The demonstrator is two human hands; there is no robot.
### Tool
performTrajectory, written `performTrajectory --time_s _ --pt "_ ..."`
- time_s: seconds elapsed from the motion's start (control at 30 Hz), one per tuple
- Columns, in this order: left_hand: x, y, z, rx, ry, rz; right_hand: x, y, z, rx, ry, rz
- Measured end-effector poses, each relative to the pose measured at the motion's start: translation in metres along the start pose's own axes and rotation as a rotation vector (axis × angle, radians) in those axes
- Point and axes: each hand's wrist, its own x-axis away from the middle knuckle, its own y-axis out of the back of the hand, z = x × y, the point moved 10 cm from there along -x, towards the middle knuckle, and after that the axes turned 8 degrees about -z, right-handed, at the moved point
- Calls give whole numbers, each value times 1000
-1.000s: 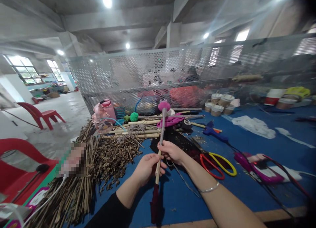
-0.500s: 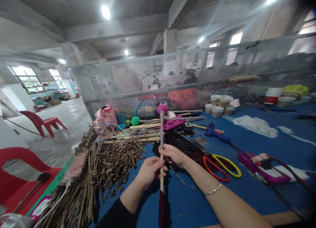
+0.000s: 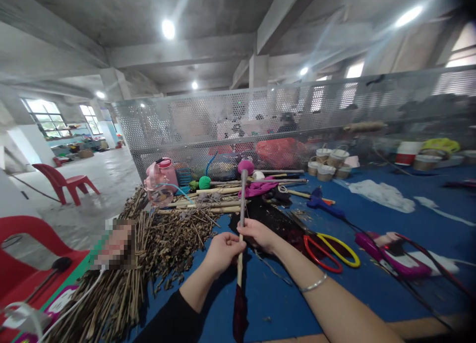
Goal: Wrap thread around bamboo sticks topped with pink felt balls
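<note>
A thin stick [image 3: 243, 199] stands upright in front of me, its upper part wrapped in grey and topped by a magenta ball [image 3: 245, 166]. Bare pale wood shows lower down, and dark red cloth [image 3: 240, 308] covers its bottom end. My left hand [image 3: 223, 254] pinches the stick from the left. Just above, my right hand [image 3: 258, 234] closes its fingers on the grey-wrapped part. A loose grey strand [image 3: 273, 267] trails onto the blue table below my right hand. Black cloth [image 3: 267, 216] lies behind the hands.
Scissors [image 3: 330, 251] with red and yellow handles lie right of my forearm. Beyond them are a blue glue gun [image 3: 327, 204] and a purple device with cables [image 3: 390, 256]. Dry twigs [image 3: 126, 278] pile up at left, near a pink jug [image 3: 161, 179]. Small pots [image 3: 325, 170] stand at the back.
The stick's lower end has shifted slightly left, so it leans a little more. Both hands keep their hold, and the camera view has shifted slightly.
</note>
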Motion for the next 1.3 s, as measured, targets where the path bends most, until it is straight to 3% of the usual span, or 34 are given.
performTrajectory --time_s 0.2,0.33,0.47,0.77,0.87,1.03,1.17,1.3 --pt "13 -18 -11 283 56 164 9 -13 11 -220 -14 122" --pt "14 -14 -3 189 97 108 5 -12 4 -141 -15 83" --pt "10 -6 -3 24 34 17 1 -9 0 -74 -7 51" --pt "12 -18 -2 179 60 131 9 -9 9 -133 -25 55" --pt "9 -12 1 13 11 83 4 -6 1 -36 -9 37" --pt "4 0 -6 -268 -191 -25 0 -3 -8 59 -8 20" --pt "1 9 -8 -306 -239 -104 3 -4 -9 79 -33 23" --pt "-1 11 -4 -152 -158 -115 5 -7 -8 58 -52 36"
